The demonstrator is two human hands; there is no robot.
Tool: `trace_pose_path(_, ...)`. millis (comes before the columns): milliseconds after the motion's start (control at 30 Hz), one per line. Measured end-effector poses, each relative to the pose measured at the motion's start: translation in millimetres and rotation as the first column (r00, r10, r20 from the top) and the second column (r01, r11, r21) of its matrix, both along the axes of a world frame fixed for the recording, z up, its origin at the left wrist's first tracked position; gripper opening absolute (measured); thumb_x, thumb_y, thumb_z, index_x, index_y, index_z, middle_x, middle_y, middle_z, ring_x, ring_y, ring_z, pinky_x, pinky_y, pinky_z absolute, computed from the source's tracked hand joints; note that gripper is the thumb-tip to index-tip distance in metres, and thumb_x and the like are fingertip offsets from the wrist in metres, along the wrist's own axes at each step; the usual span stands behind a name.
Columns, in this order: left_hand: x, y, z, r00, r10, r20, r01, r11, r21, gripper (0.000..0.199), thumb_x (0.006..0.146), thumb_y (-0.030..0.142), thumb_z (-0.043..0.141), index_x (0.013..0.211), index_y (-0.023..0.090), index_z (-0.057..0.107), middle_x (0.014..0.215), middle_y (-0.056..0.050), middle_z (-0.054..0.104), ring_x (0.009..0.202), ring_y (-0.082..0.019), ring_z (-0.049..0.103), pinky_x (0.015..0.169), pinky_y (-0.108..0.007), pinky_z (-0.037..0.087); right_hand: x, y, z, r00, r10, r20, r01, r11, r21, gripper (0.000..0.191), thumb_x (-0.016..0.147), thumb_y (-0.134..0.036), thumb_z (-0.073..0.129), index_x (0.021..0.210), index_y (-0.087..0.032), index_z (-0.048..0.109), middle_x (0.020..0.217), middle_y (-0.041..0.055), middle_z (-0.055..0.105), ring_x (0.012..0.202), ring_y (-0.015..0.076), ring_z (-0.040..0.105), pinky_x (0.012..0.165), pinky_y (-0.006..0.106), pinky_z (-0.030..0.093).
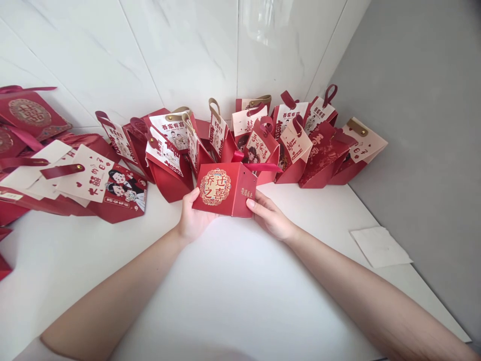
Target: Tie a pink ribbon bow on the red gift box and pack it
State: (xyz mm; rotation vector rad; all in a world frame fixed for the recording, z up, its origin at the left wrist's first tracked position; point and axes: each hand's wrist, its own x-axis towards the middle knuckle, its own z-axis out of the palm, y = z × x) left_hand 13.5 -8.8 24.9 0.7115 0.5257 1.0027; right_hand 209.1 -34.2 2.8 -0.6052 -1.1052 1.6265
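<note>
Between both hands is a small red gift box [219,189] with a round gold emblem, gold lettering on its side and a red ribbon [263,167] at the top. My left hand [193,218] grips its left end, thumb on the front face and fingers underneath, partly hidden. On the right, my right hand [272,215] is closed on the other end, its thumb against the lettered side. Right behind the held box stand several folded red, white and pink gift boxes with strap handles, among them a pink-topped box [295,150].
At the left lies a group of red and white gift boxes, one showing a cartoon couple [126,188]. A white tissue [380,246] rests near the right edge of the white table [233,296]. Marbled tiles [188,45] rise behind, and a grey wall [424,125] borders the right.
</note>
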Motion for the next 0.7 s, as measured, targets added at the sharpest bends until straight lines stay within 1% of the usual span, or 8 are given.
trace_pose_path(167,-1.3,0.4,-0.4,0.999,-0.034,-0.013,0.034,0.999,0.011,0.069,0.092,0.061,0.046,0.147,0.02,0.053,0.143,-0.011,0.065,0.14,-0.04,0.052,0.118,-0.057,0.041,0.0,-0.1,0.1,1.0,-0.012,0.013,0.012,1.0,-0.009,0.051,0.095,-0.05,0.072,0.139,-0.03,0.061,0.149,0.0035,0.06,0.143,0.0287,0.052,0.123,0.05,0.039)
trace_pose_path(267,-1.7,1.3,-0.7,1.0,-0.019,-0.02,0.02,1.0,0.017,0.068,0.092,0.061,0.047,0.147,0.02,0.053,0.143,-0.011,0.064,0.14,-0.039,0.052,0.117,-0.057,0.042,0.5,0.1,0.3,1.0,-0.014,0.021,0.014,1.0,-0.011,0.053,0.093,-0.052,0.072,0.139,-0.029,0.061,0.148,0.0041,0.061,0.143,0.0292,0.051,0.123,0.05,0.039)
trace_pose_path(400,-2.4,2.2,-3.3,1.0,-0.016,-0.02,0.017,1.0,0.023,0.068,0.093,0.061,0.046,0.147,0.021,0.053,0.144,-0.01,0.064,0.14,-0.04,0.052,0.117,-0.059,0.042,0.0,-0.2,-0.4,1.0,-0.01,0.021,0.01,1.0,-0.01,0.05,0.094,-0.052,0.072,0.137,-0.029,0.062,0.148,0.0037,0.061,0.143,0.0291,0.052,0.123,0.05,0.039)
trace_pose_path(467,-3.8,1.5,-5.8,0.999,-0.034,-0.033,0.036,0.998,0.048,0.069,0.093,0.064,0.046,0.148,0.022,0.053,0.145,-0.01,0.063,0.141,-0.041,0.051,0.117,-0.06,0.041,-1.2,-0.6,-0.7,1.0,-0.016,0.013,0.016,1.0,-0.018,0.049,0.093,-0.051,0.073,0.136,-0.029,0.063,0.147,0.0037,0.062,0.142,0.029,0.052,0.122,0.049,0.04)
trace_pose_path(533,-5.9,-0.5,-8.2,0.99,-0.07,-0.12,0.087,0.985,0.146,0.071,0.09,0.063,0.056,0.147,0.023,0.053,0.143,-0.012,0.064,0.139,-0.043,0.052,0.116,-0.06,0.042,-2.4,-0.9,0.4,0.999,-0.039,-0.022,0.038,0.998,-0.048,0.048,0.092,-0.054,0.072,0.132,-0.028,0.064,0.142,0.0036,0.065,0.14,0.0297,0.053,0.121,0.049,0.041)
trace_pose_path(567,-7.0,-2.0,-9.1,0.977,-0.082,-0.199,0.126,0.967,0.221,0.072,0.087,0.058,0.065,0.148,0.022,0.052,0.143,-0.013,0.063,0.138,-0.044,0.053,0.115,-0.06,0.043,-2.6,-0.9,1.6,0.997,-0.054,-0.047,0.051,0.996,-0.079,0.048,0.092,-0.058,0.07,0.13,-0.028,0.065,0.138,0.0038,0.068,0.139,0.0306,0.055,0.12,0.051,0.043)
trace_pose_path(633,-8.7,-5.9,-10.1,0.926,-0.054,-0.373,0.207,0.901,0.382,0.084,0.076,0.039,0.082,0.151,0.023,0.048,0.146,-0.014,0.061,0.136,-0.045,0.054,0.115,-0.059,0.043,-1.8,-0.1,5.3,0.992,-0.076,-0.097,0.06,0.984,-0.167,0.054,0.091,-0.069,0.064,0.123,-0.026,0.068,0.129,0.0056,0.073,0.135,0.0339,0.058,0.116,0.054,0.046)
trace_pose_path(700,-9.0,-9.8,-11.1,0.87,0.026,-0.493,0.263,0.821,0.507,0.102,0.065,0.024,0.089,0.155,0.025,0.041,0.152,-0.015,0.054,0.138,-0.046,0.052,0.118,-0.062,0.039,0.6,2.0,8.8,0.987,-0.098,-0.128,0.061,0.961,-0.269,0.058,0.09,-0.075,0.059,0.117,-0.024,0.07,0.122,0.0075,0.075,0.131,0.0365,0.06,0.114,0.056,0.047)
